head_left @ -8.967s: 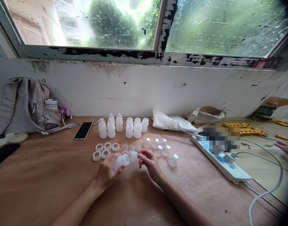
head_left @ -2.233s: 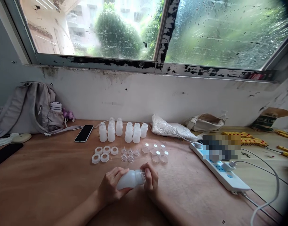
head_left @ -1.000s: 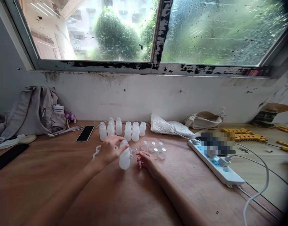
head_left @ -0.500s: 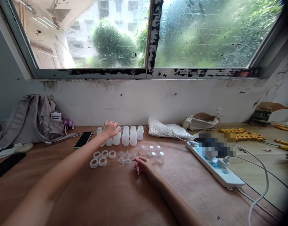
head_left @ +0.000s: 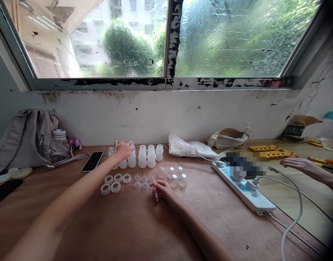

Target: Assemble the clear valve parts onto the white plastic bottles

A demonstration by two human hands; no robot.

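Note:
Frosted white plastic bottles [head_left: 142, 159] stand upright in rows near the back of the brown table. My left hand [head_left: 123, 150] reaches over the left end of them, its fingers closed at the top of a back-row bottle [head_left: 132, 144]; its fingertips are partly hidden. Nearer me lie several translucent rings [head_left: 115, 187], then small clear nipple-like pieces [head_left: 137, 185] with thin tips. My right hand [head_left: 161, 189] rests beside these pieces, fingers loosely curled and apart, holding nothing visible. Just beyond it are clear round caps [head_left: 182, 181], some with white discs on top.
A phone [head_left: 92, 162] and grey backpack [head_left: 33, 139] are at the left. A white packet [head_left: 192, 149] lies by the wall. To the right, a power strip [head_left: 242, 188] trails cables. Another person's hand [head_left: 305, 166] reaches in near yellow racks [head_left: 274, 154].
The view has shifted slightly, moving the scene leftward. My left hand has shifted a little left among the bottles; my right hand stays put. Another person's hand has come in further from the right.

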